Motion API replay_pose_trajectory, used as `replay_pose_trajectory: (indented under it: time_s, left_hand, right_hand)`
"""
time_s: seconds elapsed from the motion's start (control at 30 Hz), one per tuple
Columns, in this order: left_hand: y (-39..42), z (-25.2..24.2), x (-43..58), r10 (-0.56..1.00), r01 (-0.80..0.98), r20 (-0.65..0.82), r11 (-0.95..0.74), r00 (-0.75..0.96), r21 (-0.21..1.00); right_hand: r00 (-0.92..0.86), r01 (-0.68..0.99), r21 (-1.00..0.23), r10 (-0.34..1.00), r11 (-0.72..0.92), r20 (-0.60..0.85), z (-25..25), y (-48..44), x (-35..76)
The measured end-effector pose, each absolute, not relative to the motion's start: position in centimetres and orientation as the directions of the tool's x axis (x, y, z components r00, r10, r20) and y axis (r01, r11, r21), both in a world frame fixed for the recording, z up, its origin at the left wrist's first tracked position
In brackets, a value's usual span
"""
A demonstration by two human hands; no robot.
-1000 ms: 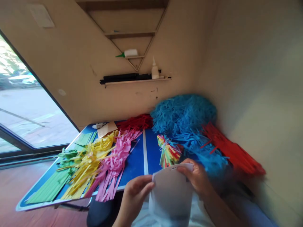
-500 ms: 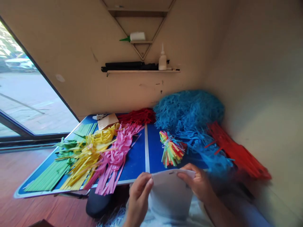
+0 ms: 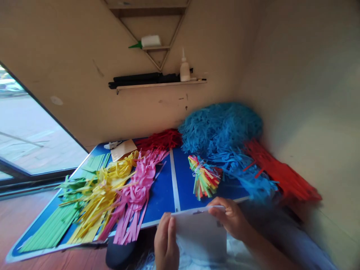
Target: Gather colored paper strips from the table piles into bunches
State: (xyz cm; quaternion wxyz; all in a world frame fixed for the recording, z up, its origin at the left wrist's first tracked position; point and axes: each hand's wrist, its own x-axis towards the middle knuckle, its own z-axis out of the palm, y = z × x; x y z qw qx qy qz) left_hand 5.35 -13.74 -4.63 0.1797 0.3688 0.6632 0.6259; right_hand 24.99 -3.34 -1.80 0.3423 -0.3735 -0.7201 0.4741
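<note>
Between my hands, just in front of the table edge, is a white sheet (image 3: 201, 234) that looks like paper or thin card, with small dark marks along its top edge. My left hand (image 3: 167, 240) pinches its upper left corner between thumb and fingers. At the upper right corner, the thumb and fingers of my right hand (image 3: 229, 217) are closed on it. Beyond the sheet, a tied bundle of multicoloured strips (image 3: 204, 178) lies on the blue table (image 3: 161, 200).
Green strips (image 3: 50, 228), yellow strips (image 3: 104, 191) and pink strips (image 3: 137, 191) cover the table's left half. A big blue heap (image 3: 222, 127) and red strips (image 3: 281, 172) lie at right. Dark red strips (image 3: 160, 139) sit behind. A wall shelf (image 3: 163, 85) holds a white bottle (image 3: 185, 69).
My view has turned slightly, so the table and shelf shift left. The sheet's left corner sits a little lower, and both hands still grip it.
</note>
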Motion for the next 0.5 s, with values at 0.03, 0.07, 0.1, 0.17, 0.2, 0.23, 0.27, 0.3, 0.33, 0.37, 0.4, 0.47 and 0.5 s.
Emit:
replay_pose_trajectory:
  time_s: [0.03, 0.07, 0.1, 0.17, 0.2, 0.23, 0.27, 0.3, 0.33, 0.37, 0.4, 0.47, 0.5]
  left_hand:
    - [-13.8, -4.3, 5.4, 0.725, 0.260, 0.231, -0.074, -0.649, 0.963]
    - [-13.7, -4.0, 5.5, 0.744, 0.259, 0.238, -0.090, -0.625, 0.962]
    - [-13.6, -3.6, 5.4, 0.770, 0.261, 0.240, -0.099, -0.591, 0.960]
    - [-13.3, -3.0, 5.0, 0.826, 0.282, 0.245, -0.109, -0.508, 0.953]
    - [-13.1, -2.8, 4.6, 0.851, 0.295, 0.251, -0.120, -0.462, 0.948]
    - [-12.9, -2.7, 4.1, 0.870, 0.302, 0.259, -0.134, -0.421, 0.944]
    - [-12.6, -2.7, 3.6, 0.883, 0.305, 0.269, -0.154, -0.385, 0.940]
    - [-12.3, -2.6, 3.0, 0.891, 0.307, 0.284, -0.176, -0.354, 0.935]
    - [-12.1, -2.5, 2.5, 0.900, 0.312, 0.295, -0.194, -0.321, 0.930]
    - [-11.9, -2.4, 2.0, 0.914, 0.321, 0.294, -0.200, -0.280, 0.926]
    - [-11.8, -2.1, 1.5, 0.931, 0.332, 0.280, -0.195, -0.234, 0.923]
    - [-11.7, -1.3, 0.9, 0.962, 0.344, 0.229, -0.168, -0.147, 0.924]
    - [-11.7, -0.8, 0.7, 0.972, 0.342, 0.200, -0.148, -0.125, 0.928]
  right_hand:
    - [-0.487, 0.223, -0.935, 0.862, 0.277, 0.140, -1.7, -3.3, 24.9]
    - [-0.488, 0.227, -0.934, 0.862, 0.277, 0.137, -1.6, -3.3, 24.8]
    - [-0.493, 0.223, -0.936, 0.860, 0.273, 0.134, -1.4, -3.3, 24.7]
    - [-0.504, 0.198, -0.944, 0.853, 0.265, 0.134, -1.2, -3.2, 24.3]
    - [-0.512, 0.182, -0.948, 0.848, 0.262, 0.136, -1.0, -3.1, 24.2]
    - [-0.522, 0.167, -0.952, 0.842, 0.257, 0.136, -0.9, -2.9, 24.0]
    - [-0.534, 0.152, -0.956, 0.835, 0.251, 0.134, -0.8, -2.7, 23.9]
    - [-0.544, 0.142, -0.959, 0.829, 0.245, 0.131, -0.8, -2.6, 23.9]
    - [-0.546, 0.138, -0.961, 0.828, 0.241, 0.129, -0.8, -2.4, 23.8]
    - [-0.540, 0.139, -0.962, 0.832, 0.237, 0.126, -0.9, -2.3, 23.9]
    - [-0.537, 0.138, -0.964, 0.835, 0.229, 0.121, -1.0, -2.2, 24.0]
    - [-0.564, 0.114, -0.975, 0.820, 0.191, 0.094, -1.2, -2.1, 24.2]
    - [-0.587, 0.100, -0.980, 0.806, 0.169, 0.079, -1.2, -2.1, 24.3]
